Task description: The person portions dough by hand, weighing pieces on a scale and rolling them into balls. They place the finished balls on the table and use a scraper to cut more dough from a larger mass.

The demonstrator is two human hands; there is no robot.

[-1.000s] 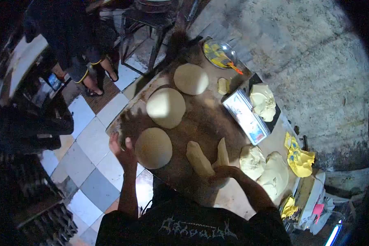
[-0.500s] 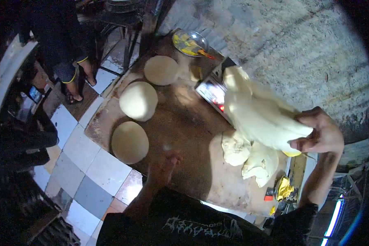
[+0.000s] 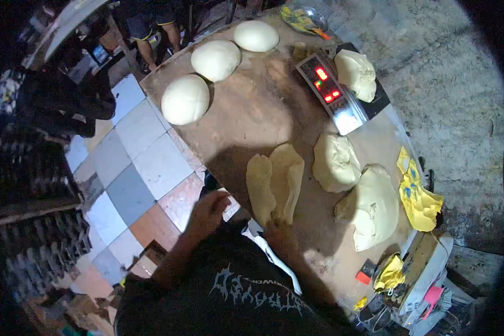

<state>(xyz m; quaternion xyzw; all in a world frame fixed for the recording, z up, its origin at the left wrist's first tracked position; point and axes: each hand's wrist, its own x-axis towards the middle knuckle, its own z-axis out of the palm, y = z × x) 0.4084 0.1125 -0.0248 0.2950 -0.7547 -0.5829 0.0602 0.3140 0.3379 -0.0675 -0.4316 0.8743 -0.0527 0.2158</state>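
Fingers (image 3: 274, 221) touching folded dough (image 3: 275, 180) on brown worktable (image 3: 246, 112); tiled floor (image 3: 145, 162) beside.

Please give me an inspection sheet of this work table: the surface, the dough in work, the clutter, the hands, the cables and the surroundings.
Surface: brown wooden table, worn, lit unevenly.
Job's things: stretched dough lies flat near the front edge; three round dough balls in a row along the far left edge; two dough lumps at the right.
Clutter: scale with red digits and dough on its platform; yellow rags; metal bowl.
Hands: left hand at the table edge, holding nothing; right hand at the near end of the stretched dough, in shadow.
Cables: nothing seen.
Surroundings: tiled floor; another person's legs at the far end.
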